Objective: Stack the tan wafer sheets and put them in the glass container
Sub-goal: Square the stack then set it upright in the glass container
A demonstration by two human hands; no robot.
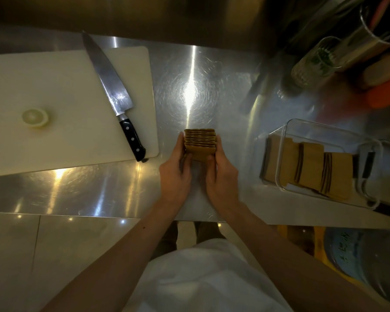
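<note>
From the head view, we see our left hand [175,174] and right hand [221,174] side by side over the steel surface [189,86], both closed around one stack of tan wafer sheets [199,141]. The left hand's fingers curl against the stack's left edge and the right hand's against its right edge, with the thumbs lying on the near face, so the sheets are pressed together between our palms. The stack looks squared, its far edge showing many thin layers lined up. We cannot tell whether its bottom rests on the surface or is lifted just off it.

To the right of our right hand sits the glass container [286,129], open at the top and tipped in the wide lens. Several groups of tan sheets [311,163] already lie in it, leaning one against the next. So part of the job appears done, and there looks to be room left inside.

What remains, as we judge it, is to carry the held stack rightward and set it in with the others.

To the left of our left hand lie a white cutting board [65,86], a knife [113,86] and a pale round slice [35,117], none of them part of this work.
</note>
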